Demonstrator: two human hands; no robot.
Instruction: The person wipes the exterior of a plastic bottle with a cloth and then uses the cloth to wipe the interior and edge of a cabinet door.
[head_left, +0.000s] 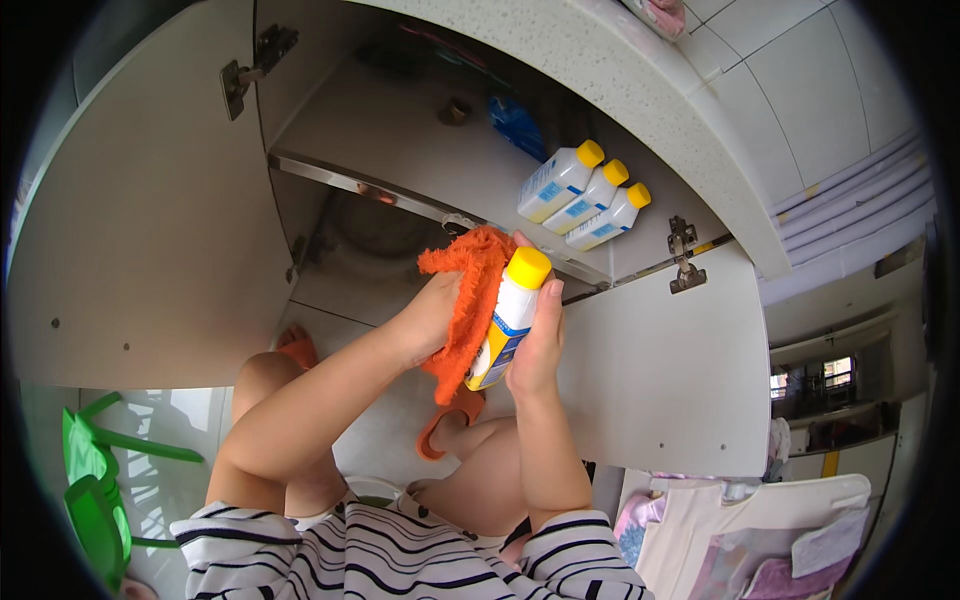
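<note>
My right hand is closed around a white and yellow plastic bottle with a yellow screw cap, tilted in front of the cabinet. My left hand holds an orange fluffy cloth against the bottle's left side; the cloth hides most of its fingers. Beyond my hands, three white bottles with yellow caps stand in a row on the cabinet shelf: a left one, a middle one and a right one. A blue plastic bag lies behind them.
Two cabinet doors stand open, one at the left and one at the right. A pale speckled countertop curves overhead. On the floor at the left is a green plastic chair. Cloths hang over a white rack at the lower right.
</note>
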